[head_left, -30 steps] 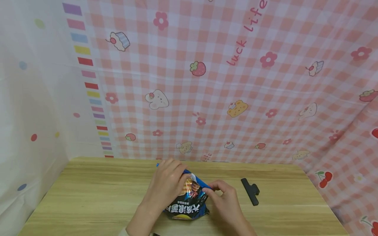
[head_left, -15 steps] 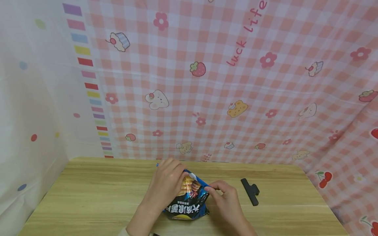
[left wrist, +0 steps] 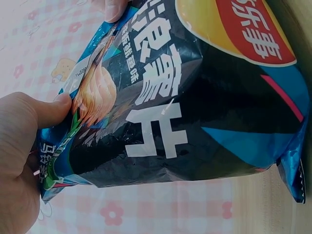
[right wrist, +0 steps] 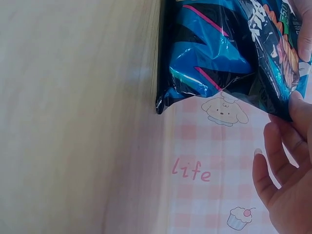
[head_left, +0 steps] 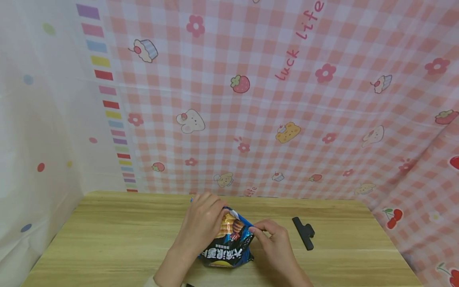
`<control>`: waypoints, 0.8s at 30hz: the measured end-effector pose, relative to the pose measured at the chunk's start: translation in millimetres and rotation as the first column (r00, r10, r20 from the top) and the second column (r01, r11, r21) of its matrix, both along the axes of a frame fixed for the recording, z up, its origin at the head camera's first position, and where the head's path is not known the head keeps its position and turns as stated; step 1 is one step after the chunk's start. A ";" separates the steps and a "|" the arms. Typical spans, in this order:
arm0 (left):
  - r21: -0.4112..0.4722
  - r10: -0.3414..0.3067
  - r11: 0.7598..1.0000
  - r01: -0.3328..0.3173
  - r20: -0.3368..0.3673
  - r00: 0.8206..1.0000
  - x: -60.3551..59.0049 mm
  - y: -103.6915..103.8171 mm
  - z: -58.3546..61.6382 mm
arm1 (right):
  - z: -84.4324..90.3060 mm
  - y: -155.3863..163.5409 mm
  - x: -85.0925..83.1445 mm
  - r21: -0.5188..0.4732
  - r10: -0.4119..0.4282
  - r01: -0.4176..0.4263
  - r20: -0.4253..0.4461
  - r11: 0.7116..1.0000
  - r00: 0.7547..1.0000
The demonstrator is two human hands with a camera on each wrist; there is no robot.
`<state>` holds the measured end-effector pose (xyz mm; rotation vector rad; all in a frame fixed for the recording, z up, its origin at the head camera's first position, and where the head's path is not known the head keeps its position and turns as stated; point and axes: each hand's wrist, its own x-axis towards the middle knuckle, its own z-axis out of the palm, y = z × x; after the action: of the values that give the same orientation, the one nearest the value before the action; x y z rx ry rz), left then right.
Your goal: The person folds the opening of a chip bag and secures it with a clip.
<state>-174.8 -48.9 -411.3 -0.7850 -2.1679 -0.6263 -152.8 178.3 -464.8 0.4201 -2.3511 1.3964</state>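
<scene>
Left hand [head_left: 201,227] and right hand [head_left: 274,239] pinching chip bag [head_left: 229,245] (upright), black clip [head_left: 304,232] nearby, wooden table [head_left: 107,235]

The left hand [head_left: 201,227] hides part of the chip bag [head_left: 229,243]. The small words on the bag are too blurry to read.

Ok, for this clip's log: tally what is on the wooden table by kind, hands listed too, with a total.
Snack bags: 1, the blue and black chip bag, gripped near its top by the left hand and pinched at its edge by the right hand.
Clips: 1, the black clip, lying untouched on the table right of the bag.
Hands: 2.
Total: 4.
</scene>
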 end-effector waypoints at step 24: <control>0.009 -0.023 1.000 0.023 0.000 1.000 -1.1 2.3 0.8 | 17.5 26.6 -1.8 0.177 -0.057 0.079 -0.126 0.981 0.990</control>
<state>-175.8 -46.6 -410.5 -0.8067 -2.1571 -0.6473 -154.6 204.8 -447.3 0.4565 -2.3784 1.0983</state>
